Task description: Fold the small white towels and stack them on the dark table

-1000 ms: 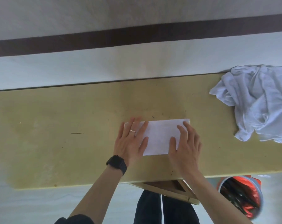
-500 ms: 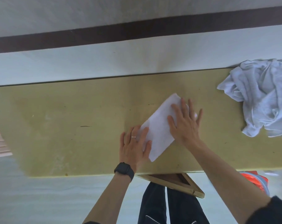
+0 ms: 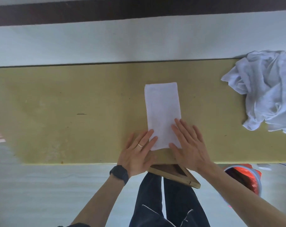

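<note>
White cotton, folded into a narrow strip, lies flat on the tan tabletop [image 3: 73, 104] straight ahead of your hands: the folded towel [image 3: 162, 112] has its long axis running directly away from you, its near short end under your fingertips and its far end well beyond them. Your left hand [image 3: 137, 151] is spread flat, fingers straight, its tips resting on the towel's near left corner; your right hand [image 3: 190, 147] is just as flat, laid over the near right edge and covering a little more cloth. Neither hand grips anything — they press, no more. The strip looks due for a fold across its length, I judge, and that turns on this one fact: the free far end is ahead of both hands, evenly between them, so either you reach forward to bring it back, or you pinch the near corners, one per hand, and carry them away from you. Neither hand is closer; the towel sits centred between them. The heap of unfolded towels [image 3: 266, 92] lies well off beyond your right hand, so that hand is nearer for the next one.
</note>
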